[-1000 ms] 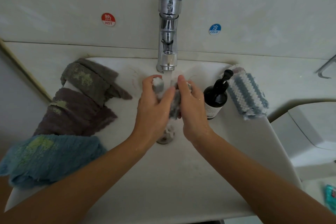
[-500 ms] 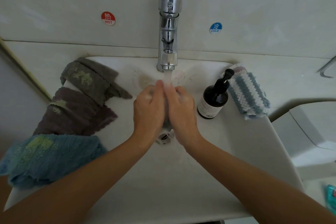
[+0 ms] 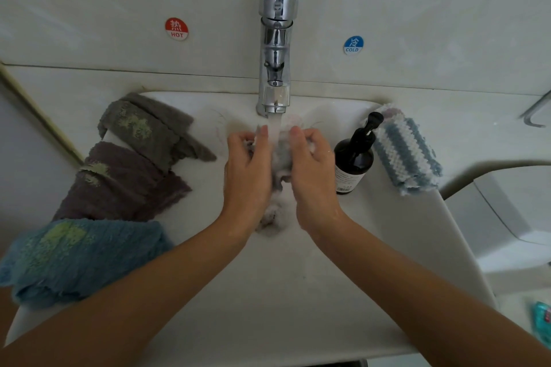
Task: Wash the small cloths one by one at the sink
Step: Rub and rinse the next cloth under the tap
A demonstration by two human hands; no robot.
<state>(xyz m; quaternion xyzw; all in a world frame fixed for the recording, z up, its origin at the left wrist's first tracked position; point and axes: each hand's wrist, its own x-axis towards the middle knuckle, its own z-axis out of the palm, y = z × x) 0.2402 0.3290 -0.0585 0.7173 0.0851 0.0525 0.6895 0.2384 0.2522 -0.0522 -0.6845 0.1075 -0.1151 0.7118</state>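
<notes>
Water runs from the chrome faucet (image 3: 277, 48) onto a soapy grey cloth (image 3: 281, 155) held over the white sink (image 3: 298, 292); the left hand (image 3: 247, 173) and right hand (image 3: 313, 176) both clutch it, fingers curled round its bunched top, its tail hanging toward the drain; three stained cloths (image 3: 119, 182) drape the sink's left rim; a dark pump bottle (image 3: 353, 161) and a striped cloth (image 3: 404, 152) sit at the right.

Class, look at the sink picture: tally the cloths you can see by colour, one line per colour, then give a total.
Grey with green stains: 1
Dark purple-brown: 1
Blue with green stains: 1
Blue-and-white striped: 1
Grey-white, held in both hands under the water: 1
Total: 5
</notes>
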